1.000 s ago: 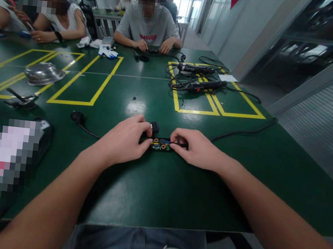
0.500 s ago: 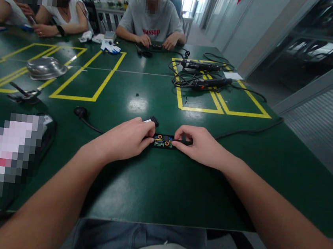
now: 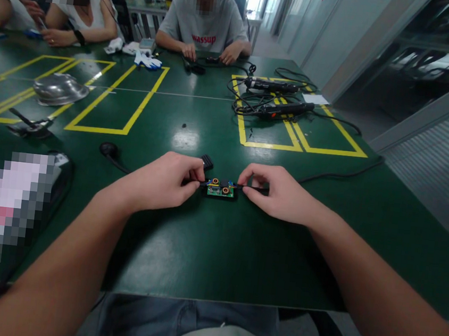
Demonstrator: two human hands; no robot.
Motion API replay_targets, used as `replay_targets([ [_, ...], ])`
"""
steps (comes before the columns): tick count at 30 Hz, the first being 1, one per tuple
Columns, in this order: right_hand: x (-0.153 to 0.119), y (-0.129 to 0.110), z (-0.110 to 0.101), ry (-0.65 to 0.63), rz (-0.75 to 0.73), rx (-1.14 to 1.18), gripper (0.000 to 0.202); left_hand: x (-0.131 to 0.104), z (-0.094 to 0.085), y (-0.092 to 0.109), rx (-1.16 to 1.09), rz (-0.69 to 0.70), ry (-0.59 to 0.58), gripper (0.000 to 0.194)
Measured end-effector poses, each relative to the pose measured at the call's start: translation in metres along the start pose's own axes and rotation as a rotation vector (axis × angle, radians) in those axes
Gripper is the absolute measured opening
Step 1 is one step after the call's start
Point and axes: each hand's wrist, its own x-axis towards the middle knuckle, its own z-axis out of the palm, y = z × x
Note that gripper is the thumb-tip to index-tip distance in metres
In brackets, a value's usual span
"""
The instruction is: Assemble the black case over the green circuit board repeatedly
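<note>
A small green circuit board (image 3: 221, 191) with copper coils lies on the table in front of me, with a dark edge around it. Black cables run from its left and right ends. My left hand (image 3: 171, 178) pinches the left cable close to the board. On the other side, my right hand (image 3: 272, 190) has its thumb and fingers closed on the right cable (image 3: 328, 177). Just behind the left fingertips sits a black ribbed piece (image 3: 207, 162), partly hidden by the hand. The left cable ends in a round black plug (image 3: 108, 150).
Two black electric screwdrivers (image 3: 273, 86) with tangled cords lie at the back right, within yellow tape. Leftward are a metal bowl (image 3: 60, 90), a dark metal object (image 3: 31, 125) and a blurred-out box (image 3: 9, 193). People sit across the table; a glove (image 3: 148, 61) lies near them.
Both hands have slid outward from the board's ends onto the cables, so more of the board and its wires shows. The person across has moved one hand slightly.
</note>
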Motion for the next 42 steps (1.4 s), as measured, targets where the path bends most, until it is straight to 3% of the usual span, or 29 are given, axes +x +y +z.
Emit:
replay_targets([
  [16,0.002,0.007,0.002,-0.064,0.008,-0.015,0.009,0.005,0.002,-0.010,0.089,-0.030,-0.041,0.013],
  [30,0.003,0.010,0.001,-0.072,-0.051,0.022,0.008,0.004,0.001,-0.017,0.074,0.039,-0.074,0.014],
  [37,0.002,0.009,0.002,-0.069,-0.044,0.026,0.009,0.003,0.005,-0.010,0.293,0.031,-0.058,0.017],
  [42,0.002,0.006,0.002,-0.066,-0.032,0.013,0.009,0.001,0.006,0.007,0.468,0.025,-0.109,0.026],
])
